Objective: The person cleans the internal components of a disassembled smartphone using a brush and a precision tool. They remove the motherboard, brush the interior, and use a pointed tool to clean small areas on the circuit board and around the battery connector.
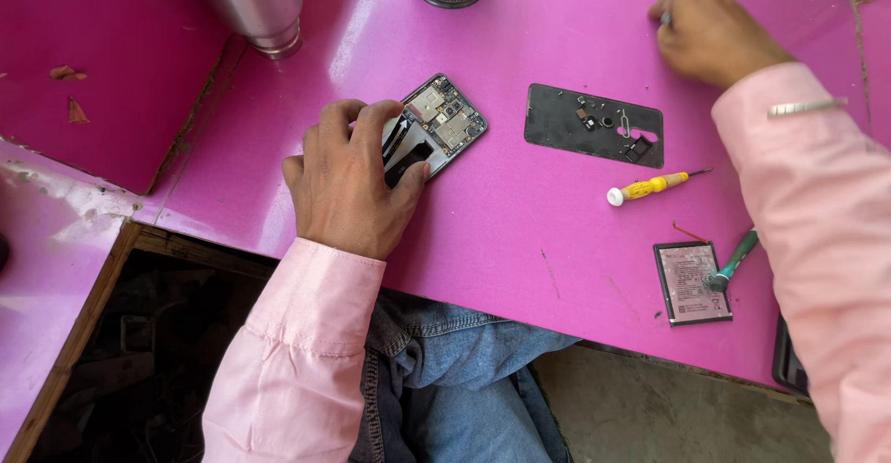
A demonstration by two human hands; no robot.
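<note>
The left hand [348,180] pins the opened phone [436,124], fingers pressed on its edge — a slip could scrape the bare board. Right hand [710,32], far right of the phone, has fingers curled — I cannot tell on what; its sleeve could sweep the screwdriver [650,186] off the desk [520,231].

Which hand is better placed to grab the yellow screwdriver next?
Probably the right hand. It lies on the table's far right side, and its arm passes right by the yellow screwdriver. The left hand rests on the opened phone, farther from the tool.

glossy pink tabletop [557,240], brushed metal flask [255,4], matt black phone cover [561,120]
</note>
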